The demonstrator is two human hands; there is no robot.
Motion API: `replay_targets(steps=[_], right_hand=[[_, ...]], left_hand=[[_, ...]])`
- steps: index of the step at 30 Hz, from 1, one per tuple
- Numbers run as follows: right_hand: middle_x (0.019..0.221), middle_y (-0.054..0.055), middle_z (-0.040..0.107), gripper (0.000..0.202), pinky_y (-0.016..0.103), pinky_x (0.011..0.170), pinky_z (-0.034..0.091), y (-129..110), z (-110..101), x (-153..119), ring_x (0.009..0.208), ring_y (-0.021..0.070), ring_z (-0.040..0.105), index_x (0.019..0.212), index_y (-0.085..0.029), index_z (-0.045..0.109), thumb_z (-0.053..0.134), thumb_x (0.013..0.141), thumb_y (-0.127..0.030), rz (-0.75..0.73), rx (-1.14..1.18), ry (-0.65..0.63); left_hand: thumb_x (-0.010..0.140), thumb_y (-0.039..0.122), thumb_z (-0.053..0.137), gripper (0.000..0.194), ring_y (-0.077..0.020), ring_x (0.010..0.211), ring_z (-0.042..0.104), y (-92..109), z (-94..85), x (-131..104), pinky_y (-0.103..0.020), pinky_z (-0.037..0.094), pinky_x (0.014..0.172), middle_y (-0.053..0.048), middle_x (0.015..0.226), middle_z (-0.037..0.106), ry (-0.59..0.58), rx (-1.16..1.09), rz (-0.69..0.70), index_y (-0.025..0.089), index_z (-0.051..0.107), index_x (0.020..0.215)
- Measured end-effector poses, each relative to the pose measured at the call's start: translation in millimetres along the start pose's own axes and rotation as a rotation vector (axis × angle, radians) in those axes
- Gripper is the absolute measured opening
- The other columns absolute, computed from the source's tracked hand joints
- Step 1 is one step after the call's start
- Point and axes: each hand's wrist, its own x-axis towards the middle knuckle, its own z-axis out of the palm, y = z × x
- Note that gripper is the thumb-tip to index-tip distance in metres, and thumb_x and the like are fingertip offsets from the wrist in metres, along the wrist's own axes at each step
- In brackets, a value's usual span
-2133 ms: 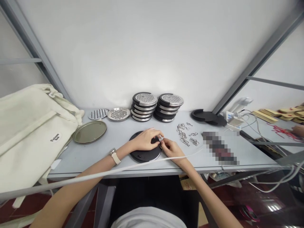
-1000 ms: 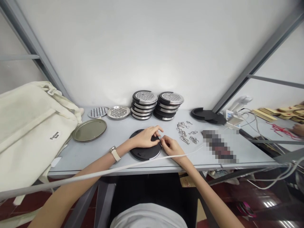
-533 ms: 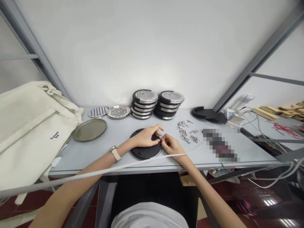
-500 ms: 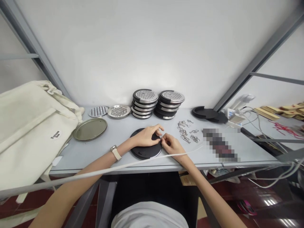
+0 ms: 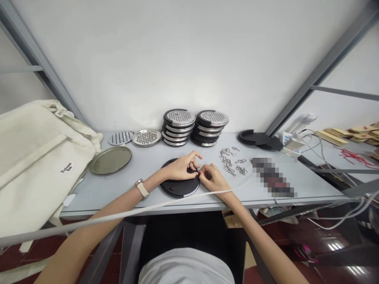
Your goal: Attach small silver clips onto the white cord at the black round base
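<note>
A round black disc [image 5: 177, 188] with a silver edge lies flat on the grey table in front of me. My left hand [image 5: 182, 167] rests over its far side, index finger raised, thumb and another finger closed at a small silver metal clip [image 5: 198, 169]. From the right, my right hand [image 5: 213, 178] pinches the same clip at the disc's right edge; the fingertips partly hide it. Loose silver metal clips [image 5: 227, 162] are scattered to the right of my right hand.
Two stacks of perforated silver discs with black rims, left [image 5: 178, 128] and right [image 5: 210, 128], stand by the wall. Grater discs [image 5: 147, 138] and an olive round lid [image 5: 110, 161] lie left, near a cream bag [image 5: 38, 157]. Black holders [image 5: 257, 139] lie right. A white cable [image 5: 124, 213] crosses in front.
My left fingers have curled in and come closer to my right fingertips at the clip. The whole view has shifted slightly; the disc stays under my hands.
</note>
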Motion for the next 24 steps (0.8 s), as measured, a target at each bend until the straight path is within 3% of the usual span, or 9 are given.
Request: replay_targets(steps=[24], right_hand=[[0.055, -0.002, 0.045, 0.022, 0.028, 0.063, 0.034, 3.9, 1.9, 0.6, 0.063, 0.0157, 0.044, 0.059, -0.021, 0.038, 0.047, 0.079, -0.018, -0.019, -0.008, -0.031]], left_hand=[[0.069, 0.016, 0.064, 0.05, -0.0123, 0.076, 0.06, -3.9, -0.7, 0.8, -0.026, 0.049, 0.071, -0.002, 0.087, 0.061, -0.036, -0.058, -0.027, 0.019, 0.041, 0.114]])
